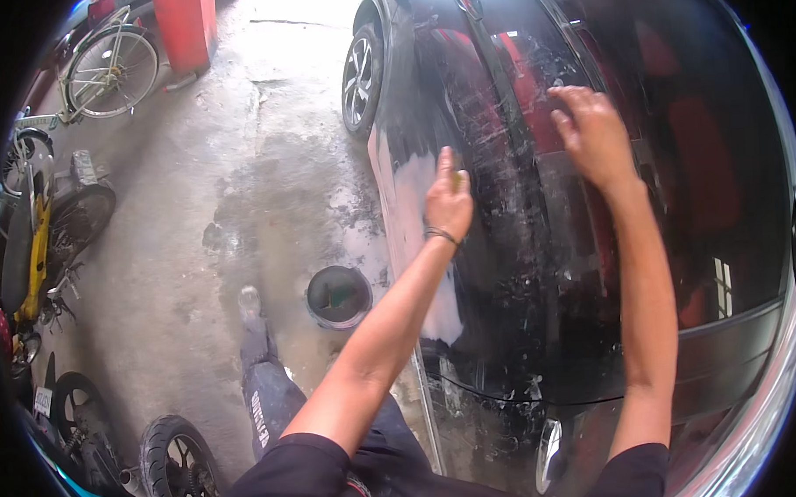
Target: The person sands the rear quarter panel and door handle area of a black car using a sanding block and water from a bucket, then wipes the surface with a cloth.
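A black car (pixel 497 333) fills the right side, its paint scuffed and smeared with whitish residue. Along its side panel runs a pale, dull patch (pixel 414 195). My left hand (pixel 449 203) is at the upper edge of this patch, closed around a small yellowish-green piece (pixel 458 180) that mostly hides behind the fingers. Farther right, my right hand (pixel 594 136) is over the car's window area, thumb apart from the bent fingers, with nothing seen in it. Whether its fingertips touch the car I cannot tell.
By my legs, a dark round bucket (pixel 338 296) containing liquid stands on the wet, stained concrete floor (pixel 188 256). A bicycle (pixel 111 70), a yellow-and-black motorcycle (pixel 39 252) and another motorcycle wheel (pixel 178 466) line the left. A red pillar (pixel 184 32) rises at the back.
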{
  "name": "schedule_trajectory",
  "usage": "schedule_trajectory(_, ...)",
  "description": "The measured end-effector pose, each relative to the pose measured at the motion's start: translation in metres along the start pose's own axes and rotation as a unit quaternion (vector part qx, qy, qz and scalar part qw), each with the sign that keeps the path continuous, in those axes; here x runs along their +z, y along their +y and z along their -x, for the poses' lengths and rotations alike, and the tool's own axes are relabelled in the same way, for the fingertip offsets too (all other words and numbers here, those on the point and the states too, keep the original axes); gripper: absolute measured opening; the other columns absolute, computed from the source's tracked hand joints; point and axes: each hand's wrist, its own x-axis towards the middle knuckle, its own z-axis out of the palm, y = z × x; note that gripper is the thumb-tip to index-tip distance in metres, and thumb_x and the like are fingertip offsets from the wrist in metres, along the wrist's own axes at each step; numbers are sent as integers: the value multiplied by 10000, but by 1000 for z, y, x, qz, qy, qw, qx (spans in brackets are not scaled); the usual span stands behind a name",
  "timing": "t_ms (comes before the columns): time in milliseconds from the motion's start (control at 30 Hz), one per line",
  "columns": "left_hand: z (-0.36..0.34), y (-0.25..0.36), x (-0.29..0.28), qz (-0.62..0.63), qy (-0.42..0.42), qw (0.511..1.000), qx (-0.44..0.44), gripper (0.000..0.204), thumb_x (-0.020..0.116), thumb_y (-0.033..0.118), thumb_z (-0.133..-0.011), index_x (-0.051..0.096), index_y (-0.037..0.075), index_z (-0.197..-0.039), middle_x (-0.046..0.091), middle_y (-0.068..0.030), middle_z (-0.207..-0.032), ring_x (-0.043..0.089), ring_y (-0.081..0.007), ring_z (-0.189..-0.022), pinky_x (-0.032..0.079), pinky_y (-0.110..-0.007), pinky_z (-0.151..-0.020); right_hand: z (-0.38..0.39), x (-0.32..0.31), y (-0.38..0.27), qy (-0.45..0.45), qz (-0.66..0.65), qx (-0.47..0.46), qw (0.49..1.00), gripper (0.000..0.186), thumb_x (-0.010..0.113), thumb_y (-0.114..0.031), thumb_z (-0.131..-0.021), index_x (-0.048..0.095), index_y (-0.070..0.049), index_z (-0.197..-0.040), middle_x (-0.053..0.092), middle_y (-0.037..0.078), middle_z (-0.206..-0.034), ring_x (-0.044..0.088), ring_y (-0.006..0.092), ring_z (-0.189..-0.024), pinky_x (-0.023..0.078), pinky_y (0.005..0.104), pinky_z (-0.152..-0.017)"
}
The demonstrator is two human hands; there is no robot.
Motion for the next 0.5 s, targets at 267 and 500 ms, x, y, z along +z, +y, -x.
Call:
schedule_trajectory(267,170,-21,57,-213,-98,967,97,720,575,384,-1137,304,146,-1760,141,-143,-1858,96,-348,-1721,84,-669,-1325,-7,26,45,-128,35,-80,988,421,742,-303,-1011,700,-171,-1408,644,24,-1422,534,297,-1408,424,494,-1162)
schedule_trajectory(500,151,-17,31,-218,-47,970,96,668,662,297,-1079,452,143,-1694,381,-202,-1649,313,-425,-1604,138,-681,-1305,-22,56,32,-152,29,-68,986,420,752,-374,-1009,725,-207,-1393,646,3,-1462,523,286,-1436,399,496,-1178)
